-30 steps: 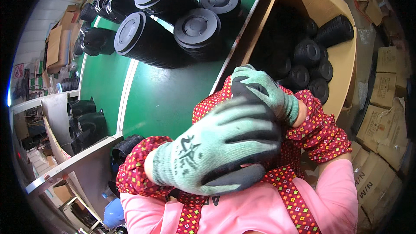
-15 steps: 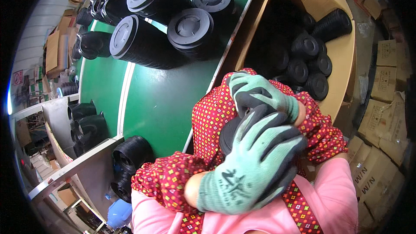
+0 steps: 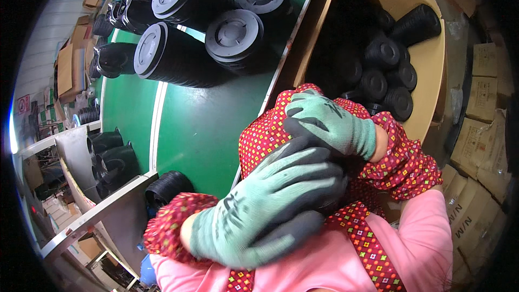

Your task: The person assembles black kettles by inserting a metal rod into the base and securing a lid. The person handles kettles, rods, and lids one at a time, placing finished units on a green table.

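Observation:
Both my hands wear green knit gloves with black-coated palms and meet in front of my chest. My left hand (image 3: 265, 211) is closed, back upward, its fingers curled around a round black plastic piece (image 3: 351, 168) that is mostly hidden. Just beyond it, my right hand (image 3: 331, 123) is bent over the far side of the same piece, fingers curled. The gloves cover where the fingers touch it. Below my right forearm, a red patterned sleeve cover (image 3: 405, 157) shows.
Stacks of grey-topped black discs (image 3: 233, 33) stand on the green table (image 3: 200, 124). To the right is a large cardboard box (image 3: 430, 81) with several black ribbed rolls (image 3: 399, 103) in it. Glossy black vessels (image 3: 116, 162) sit at left; closed cartons (image 3: 481, 140) line the far right.
My left hand has moved left and slightly down, its wrist turning. The black disc face that showed between my hands is now covered. My right hand has stayed nearly in place.

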### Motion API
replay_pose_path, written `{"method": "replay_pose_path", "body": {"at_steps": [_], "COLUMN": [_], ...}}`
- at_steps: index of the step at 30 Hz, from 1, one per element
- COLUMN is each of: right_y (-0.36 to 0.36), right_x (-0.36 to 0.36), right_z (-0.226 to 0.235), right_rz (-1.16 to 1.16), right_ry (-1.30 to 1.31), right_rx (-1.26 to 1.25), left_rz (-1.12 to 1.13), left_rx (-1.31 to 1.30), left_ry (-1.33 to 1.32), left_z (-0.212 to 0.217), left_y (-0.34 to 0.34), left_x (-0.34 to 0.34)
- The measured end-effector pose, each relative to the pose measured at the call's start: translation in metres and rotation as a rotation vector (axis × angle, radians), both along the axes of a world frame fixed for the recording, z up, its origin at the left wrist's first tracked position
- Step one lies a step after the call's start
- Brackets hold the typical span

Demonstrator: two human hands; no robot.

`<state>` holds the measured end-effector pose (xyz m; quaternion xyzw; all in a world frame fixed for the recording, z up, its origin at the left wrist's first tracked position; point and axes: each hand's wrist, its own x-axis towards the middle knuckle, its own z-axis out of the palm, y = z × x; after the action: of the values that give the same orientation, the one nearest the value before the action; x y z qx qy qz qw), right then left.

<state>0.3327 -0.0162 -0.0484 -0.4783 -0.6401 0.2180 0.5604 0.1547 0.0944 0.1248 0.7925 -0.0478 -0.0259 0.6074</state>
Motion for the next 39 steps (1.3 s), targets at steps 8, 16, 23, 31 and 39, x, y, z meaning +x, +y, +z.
{"method": "replay_pose_path", "body": {"at_steps": [8, 16, 23, 31, 39], "right_y": [-0.001, -0.029, -0.04, -0.044, 0.023], "right_x": [0.002, -0.012, -0.021, 0.0, 0.072], "right_z": [0.032, 0.081, 0.139, 0.15, 0.097], "right_rz": [0.204, -0.217, -0.135, -0.067, 0.421], "right_ry": [-0.044, -0.41, -0.732, -0.628, -0.18], "right_rx": [-0.275, -0.417, -0.726, -0.697, -0.509], "left_rz": [0.077, 0.091, -0.047, 0.056, 0.357], "left_rx": [1.007, 0.629, 0.45, 0.606, 0.721], "left_ry": [0.195, 0.411, 0.133, -0.172, -0.217], "left_z": [0.015, -0.025, -0.105, -0.109, -0.047], "left_y": [-0.041, 0.023, 0.062, 0.057, -0.007], "left_x": [0.039, 0.0, 0.006, 0.023, -0.005]}}
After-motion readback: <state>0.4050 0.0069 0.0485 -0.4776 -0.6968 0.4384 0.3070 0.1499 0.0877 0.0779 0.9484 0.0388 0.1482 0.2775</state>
